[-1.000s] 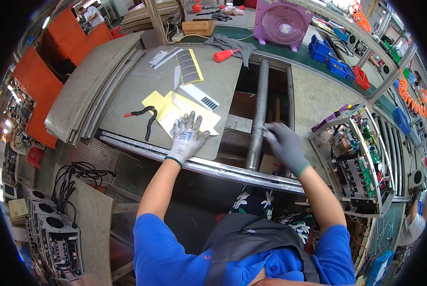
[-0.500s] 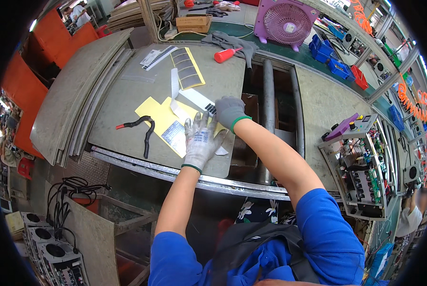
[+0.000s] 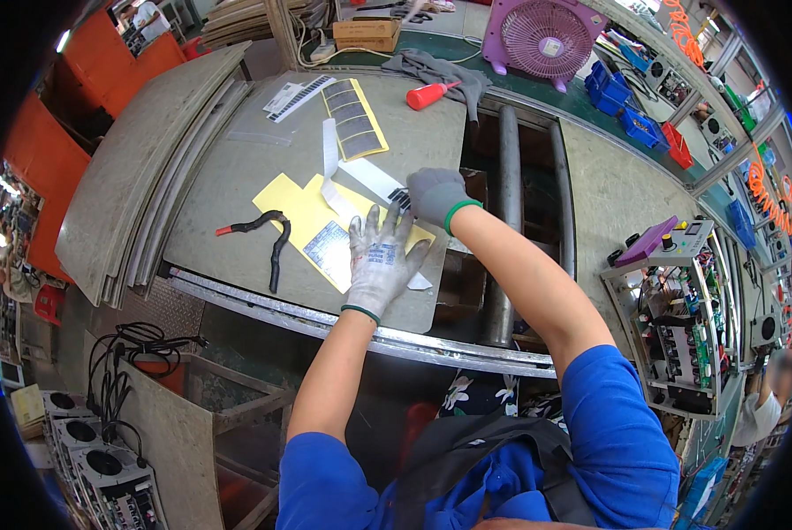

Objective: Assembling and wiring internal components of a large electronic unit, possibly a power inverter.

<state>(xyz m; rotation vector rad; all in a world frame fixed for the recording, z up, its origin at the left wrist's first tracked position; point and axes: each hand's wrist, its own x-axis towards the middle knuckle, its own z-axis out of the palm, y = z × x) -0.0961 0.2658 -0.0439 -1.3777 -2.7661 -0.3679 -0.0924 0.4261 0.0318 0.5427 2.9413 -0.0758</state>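
Left hand (image 3: 380,258) still flat, fingers spread, on yellow sheet (image 3: 300,205) | right hand (image 3: 433,194) now pinching white strip (image 3: 371,179) just beyond it

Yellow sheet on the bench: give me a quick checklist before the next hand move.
1. Left hand flat on the yellow sheet, pinning it: ok.
2. Right hand at the white strip with the dark pads: ok.
3. Right hand's grip on the strip: cannot tell, fingers curl over it.
4. Black cable beside the sheet, apart from both hands: ok.
5. Red bottle lying far back, out of the way: ok.
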